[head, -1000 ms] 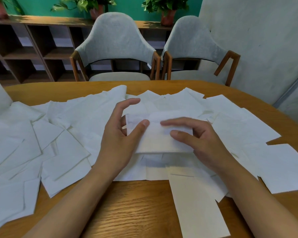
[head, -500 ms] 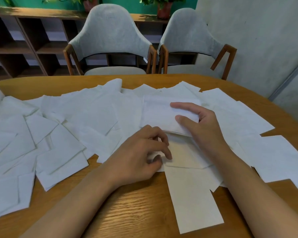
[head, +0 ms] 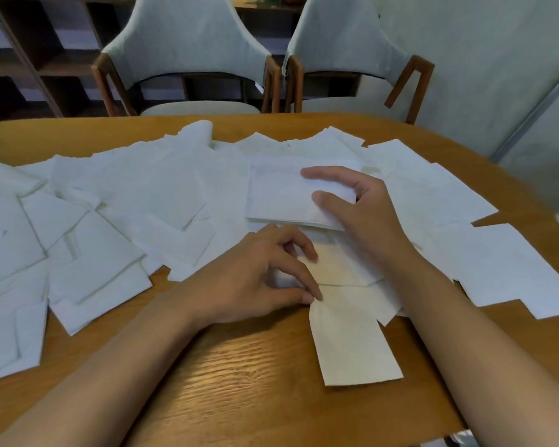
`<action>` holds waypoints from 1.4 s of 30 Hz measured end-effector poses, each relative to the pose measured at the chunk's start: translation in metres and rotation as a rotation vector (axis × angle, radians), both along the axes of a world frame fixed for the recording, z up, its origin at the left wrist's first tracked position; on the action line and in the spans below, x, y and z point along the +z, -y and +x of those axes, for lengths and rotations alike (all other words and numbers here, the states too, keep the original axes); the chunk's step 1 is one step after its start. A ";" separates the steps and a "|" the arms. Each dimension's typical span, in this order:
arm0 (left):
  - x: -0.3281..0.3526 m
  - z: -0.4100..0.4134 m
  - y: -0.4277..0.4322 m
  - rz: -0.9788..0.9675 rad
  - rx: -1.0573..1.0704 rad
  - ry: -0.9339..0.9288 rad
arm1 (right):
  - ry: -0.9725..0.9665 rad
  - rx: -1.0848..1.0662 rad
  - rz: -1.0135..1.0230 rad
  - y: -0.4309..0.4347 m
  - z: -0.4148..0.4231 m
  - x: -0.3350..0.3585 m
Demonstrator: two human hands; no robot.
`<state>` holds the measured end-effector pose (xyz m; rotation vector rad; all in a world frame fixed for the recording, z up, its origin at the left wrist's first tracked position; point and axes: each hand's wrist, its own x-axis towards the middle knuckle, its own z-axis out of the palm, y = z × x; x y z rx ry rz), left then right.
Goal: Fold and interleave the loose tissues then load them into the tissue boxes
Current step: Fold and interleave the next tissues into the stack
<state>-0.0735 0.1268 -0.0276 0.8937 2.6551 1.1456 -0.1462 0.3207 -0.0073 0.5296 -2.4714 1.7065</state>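
The wooden table [head: 239, 382] fills your view. Two grey upholstered chairs [head: 188, 43] stand at its far edge. Loose tissues [head: 126, 195] cover the table from the left edge to the right, overlapping one another. The folded stack [head: 278, 195] lies on this layer, right of centre and towards the far side. A long tissue [head: 352, 346] extends from the pile towards you, onto bare wood.

Your hands are apart. Your right hand [head: 365, 217] holds the right end of the folded stack, with index finger and thumb laid across its top. Your left hand [head: 255, 279] sits just nearer. Its curled fingers and thumb pinch the far end of the long tissue.
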 end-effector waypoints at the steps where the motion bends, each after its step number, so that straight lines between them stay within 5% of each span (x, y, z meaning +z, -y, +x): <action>1: 0.001 0.000 0.000 0.043 0.011 0.019 | 0.000 -0.001 0.016 0.000 0.000 0.000; 12: 0.022 -0.004 0.011 0.449 0.171 0.121 | 0.124 0.077 0.006 -0.002 0.001 0.005; 17: 0.021 -0.008 0.020 0.467 0.363 0.024 | 0.424 0.261 -0.279 -0.005 0.001 0.010; 23: 0.022 -0.013 0.034 0.433 0.512 -0.085 | 0.405 0.279 -0.379 0.000 0.006 0.006; 28: 0.016 -0.017 0.039 0.395 0.626 -0.132 | 0.148 0.155 -0.139 0.002 0.010 0.003; 42: 0.012 -0.018 0.033 0.454 0.716 -0.093 | 0.038 0.226 -0.014 0.007 0.009 -0.002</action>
